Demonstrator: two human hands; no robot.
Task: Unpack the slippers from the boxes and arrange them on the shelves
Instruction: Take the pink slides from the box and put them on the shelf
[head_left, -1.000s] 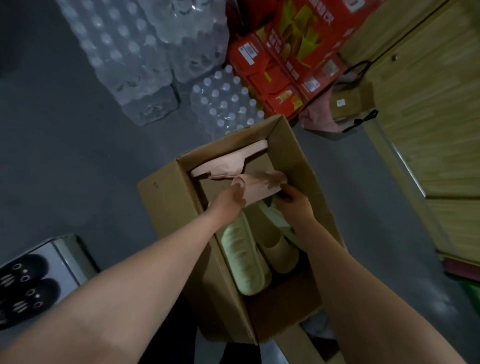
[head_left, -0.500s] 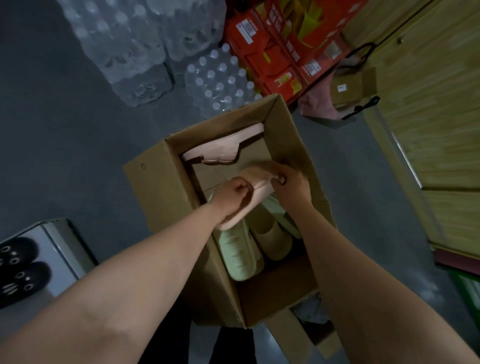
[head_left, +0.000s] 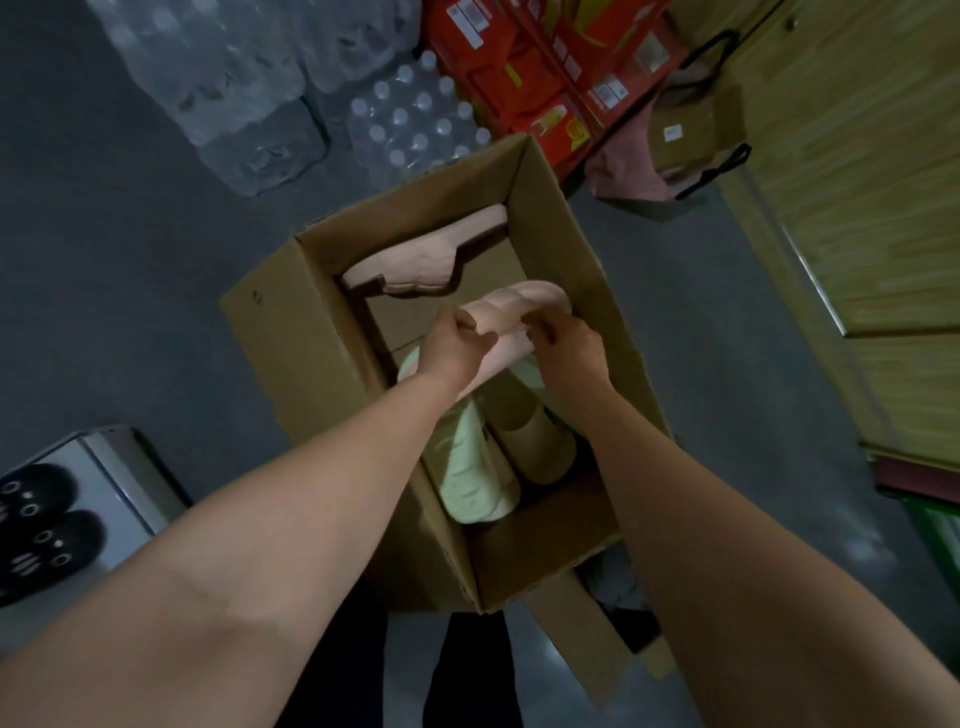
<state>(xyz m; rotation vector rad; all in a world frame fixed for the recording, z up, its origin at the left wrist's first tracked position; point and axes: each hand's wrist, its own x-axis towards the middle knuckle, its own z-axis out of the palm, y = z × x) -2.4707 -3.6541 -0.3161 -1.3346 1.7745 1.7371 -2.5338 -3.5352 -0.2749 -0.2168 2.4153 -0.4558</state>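
We hold pink slipper just over box; left hand, right hand both curled round its strap. Probably foam: light, soft, bendy. We grip strap, gently.

slippers in box, bottle packs behind box, shoes at left

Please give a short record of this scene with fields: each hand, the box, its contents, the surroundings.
left hand: grips the pink slipper
right hand: pinches the same slipper
box: open cardboard box on the floor
inside box: second pink slipper, green slipper, tan slipper
surroundings: water bottle packs, red cartons, black slippers
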